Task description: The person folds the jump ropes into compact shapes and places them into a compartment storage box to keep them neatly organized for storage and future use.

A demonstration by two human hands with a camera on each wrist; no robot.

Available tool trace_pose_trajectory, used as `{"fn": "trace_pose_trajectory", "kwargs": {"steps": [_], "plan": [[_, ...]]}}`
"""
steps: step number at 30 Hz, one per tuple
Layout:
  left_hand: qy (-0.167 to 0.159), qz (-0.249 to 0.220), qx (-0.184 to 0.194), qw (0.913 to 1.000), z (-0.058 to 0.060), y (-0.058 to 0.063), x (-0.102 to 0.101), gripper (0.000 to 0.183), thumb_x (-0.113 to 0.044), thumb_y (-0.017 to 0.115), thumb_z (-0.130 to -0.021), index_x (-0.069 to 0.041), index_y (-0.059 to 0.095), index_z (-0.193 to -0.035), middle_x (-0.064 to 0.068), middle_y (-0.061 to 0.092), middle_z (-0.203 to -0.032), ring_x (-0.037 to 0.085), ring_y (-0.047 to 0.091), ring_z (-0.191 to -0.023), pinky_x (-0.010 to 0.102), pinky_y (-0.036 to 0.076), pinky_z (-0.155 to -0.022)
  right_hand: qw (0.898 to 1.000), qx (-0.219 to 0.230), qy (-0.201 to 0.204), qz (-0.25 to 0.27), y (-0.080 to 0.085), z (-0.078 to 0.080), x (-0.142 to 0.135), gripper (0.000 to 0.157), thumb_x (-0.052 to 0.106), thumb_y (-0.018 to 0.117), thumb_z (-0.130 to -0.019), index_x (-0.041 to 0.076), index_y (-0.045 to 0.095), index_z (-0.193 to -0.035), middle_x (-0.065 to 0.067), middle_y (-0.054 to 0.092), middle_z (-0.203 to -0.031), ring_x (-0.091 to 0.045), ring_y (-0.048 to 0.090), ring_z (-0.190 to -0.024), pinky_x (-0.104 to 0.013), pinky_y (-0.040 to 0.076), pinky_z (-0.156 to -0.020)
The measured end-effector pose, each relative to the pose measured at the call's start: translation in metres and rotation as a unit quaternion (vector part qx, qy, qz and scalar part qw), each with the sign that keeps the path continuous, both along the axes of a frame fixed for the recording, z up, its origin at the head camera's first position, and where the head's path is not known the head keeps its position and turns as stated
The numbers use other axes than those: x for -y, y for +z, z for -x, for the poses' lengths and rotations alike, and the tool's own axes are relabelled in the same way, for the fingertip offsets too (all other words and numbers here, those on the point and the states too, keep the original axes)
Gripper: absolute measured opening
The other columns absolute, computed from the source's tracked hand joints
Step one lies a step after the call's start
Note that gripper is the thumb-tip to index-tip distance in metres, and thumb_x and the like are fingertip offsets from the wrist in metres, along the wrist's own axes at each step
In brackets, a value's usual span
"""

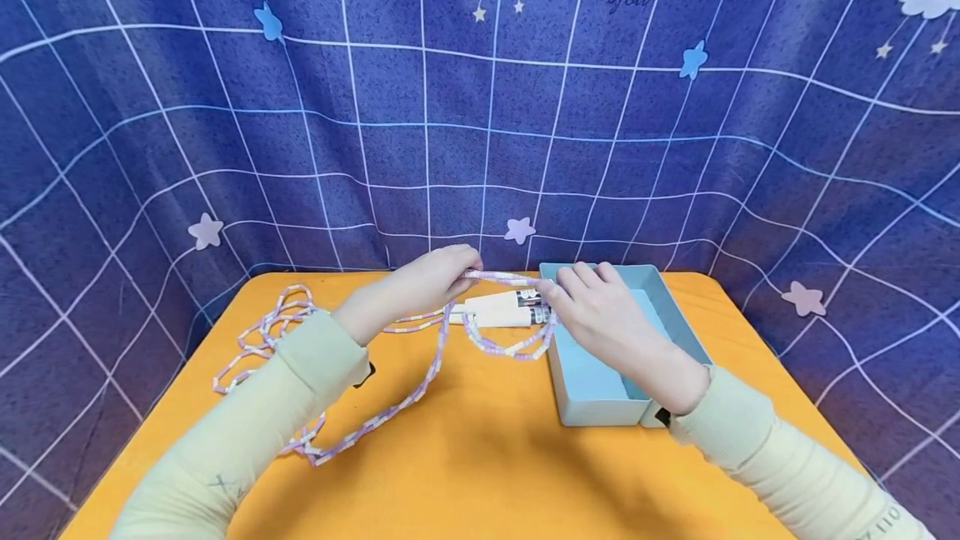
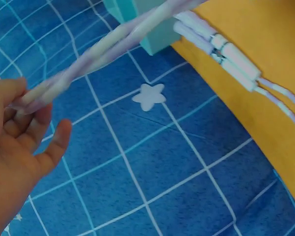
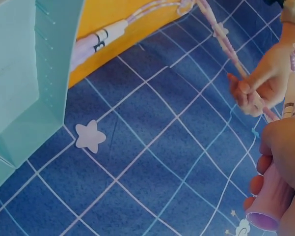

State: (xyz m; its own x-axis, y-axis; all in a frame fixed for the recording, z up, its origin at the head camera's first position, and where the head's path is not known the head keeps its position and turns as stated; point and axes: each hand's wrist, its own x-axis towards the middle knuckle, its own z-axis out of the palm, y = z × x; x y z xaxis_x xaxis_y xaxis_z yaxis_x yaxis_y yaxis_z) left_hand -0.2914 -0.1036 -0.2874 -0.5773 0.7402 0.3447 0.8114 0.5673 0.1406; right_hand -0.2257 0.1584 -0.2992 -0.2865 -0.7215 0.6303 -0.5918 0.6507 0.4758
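My left hand pinches doubled strands of a purple-and-white beaded jump rope between thumb and fingers. From that hand the rope hangs down to the table, and a stretch spans across to my right hand. In the right wrist view, my right hand grips the rope's purple handles, whose white-and-black ends stick out past the thumb. A small loop of beads droops below the right hand. A second pair of jump rope handles, white and purple, lies on the table between the hands, partly hidden.
A light blue open box stands under and beside my right hand. More beaded rope lies in loose loops at the table's left. The yellow table backs onto a blue gridded curtain with stars.
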Motion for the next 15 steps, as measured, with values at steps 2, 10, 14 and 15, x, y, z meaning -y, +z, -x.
{"fn": "trace_pose_trajectory", "kwargs": {"steps": [2, 10, 14, 15], "plan": [[0.017, 0.004, -0.020, 0.9997, 0.000, -0.005, 0.003, 0.003, -0.008, 0.055, -0.093, -0.005, 0.056, -0.094, 0.002, 0.055, -0.086, 0.015, 0.050, -0.079, 0.030, 0.045, -0.074, 1.000, 0.005, -0.001, 0.006, 0.001, 0.000, 0.000, 0.027, 0.007, 0.024, -0.100, 0.006, 0.051, -0.106, -0.006, 0.043, -0.076, -0.024, 0.041, -0.068, -0.034, 0.032, -0.063], [0.082, 0.017, -0.094, 0.9920, -0.002, -0.040, 0.012, 0.006, -0.010, 0.058, -0.089, -0.010, 0.053, -0.093, -0.001, 0.050, -0.086, 0.017, 0.047, -0.081, 0.031, 0.039, -0.068, 1.000, -0.003, -0.006, 0.017, 0.001, 0.003, -0.001, 0.029, 0.011, 0.021, -0.102, 0.003, 0.049, -0.105, -0.007, 0.043, -0.075, -0.024, 0.041, -0.067, -0.033, 0.032, -0.061], [0.114, 0.023, -0.118, 0.9863, -0.004, -0.054, 0.015, 0.011, -0.011, 0.059, -0.088, -0.009, 0.054, -0.097, 0.002, 0.054, -0.091, 0.019, 0.051, -0.085, 0.033, 0.042, -0.070, 1.000, -0.005, -0.011, 0.028, 0.002, 0.003, 0.000, 0.030, 0.013, 0.017, -0.103, 0.003, 0.045, -0.106, -0.006, 0.044, -0.075, -0.023, 0.041, -0.066, -0.033, 0.031, -0.060], [0.120, 0.025, -0.121, 0.9851, -0.006, -0.057, 0.015, 0.012, -0.011, 0.059, -0.087, -0.008, 0.054, -0.097, 0.002, 0.055, -0.092, 0.020, 0.052, -0.086, 0.034, 0.042, -0.071, 0.999, -0.004, -0.012, 0.031, 0.003, 0.003, 0.000, 0.029, 0.012, 0.017, -0.103, 0.003, 0.045, -0.106, -0.006, 0.045, -0.075, -0.023, 0.041, -0.066, -0.033, 0.031, -0.060]]}}
